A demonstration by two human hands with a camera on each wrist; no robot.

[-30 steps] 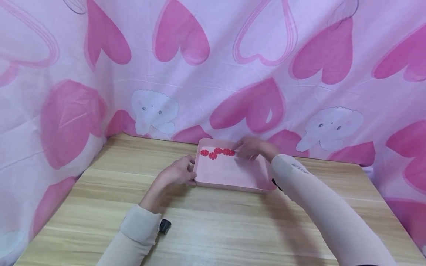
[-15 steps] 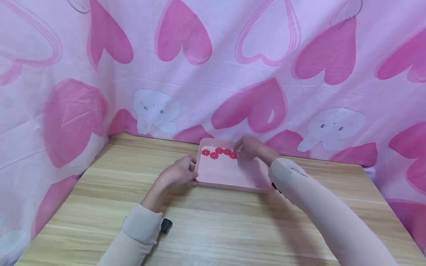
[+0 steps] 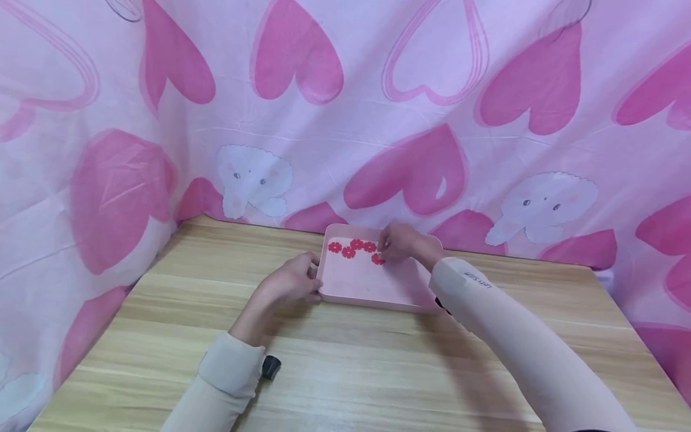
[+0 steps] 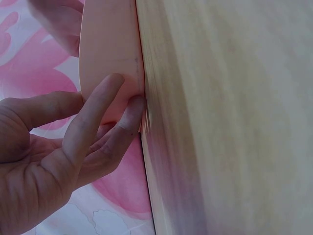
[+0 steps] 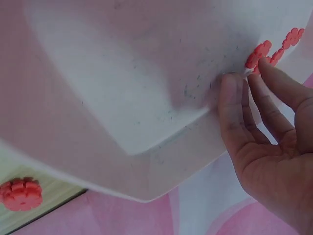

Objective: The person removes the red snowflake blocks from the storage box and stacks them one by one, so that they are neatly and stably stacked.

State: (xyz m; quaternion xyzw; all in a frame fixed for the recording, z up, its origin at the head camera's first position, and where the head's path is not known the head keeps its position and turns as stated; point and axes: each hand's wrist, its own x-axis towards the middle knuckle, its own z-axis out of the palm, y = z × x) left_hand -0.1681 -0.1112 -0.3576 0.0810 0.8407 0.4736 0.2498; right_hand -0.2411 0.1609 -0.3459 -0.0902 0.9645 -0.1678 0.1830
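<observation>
A pink tray stands on the table with several red flower-shaped plastic pieces in a crooked line near its back wall. Outside the tray's left wall, my left hand presses its fingers against it; the left wrist view shows the fingertips along that wall. Over the tray's back right part, the fingertips of my right hand pinch the edge of the rightmost red flower-shaped piece, which sits apart from the others. The fingers partly hide that piece in the right wrist view.
More red flower pieces lie stacked on the table outside the tray, seen in the right wrist view. A pink heart-patterned cloth hangs behind the wooden table. Small dark specks mark the tray floor.
The right hand has drawn the rightmost red flower piece toward the front of the tray, away from its neighbour. My left hand stays against the left wall.
</observation>
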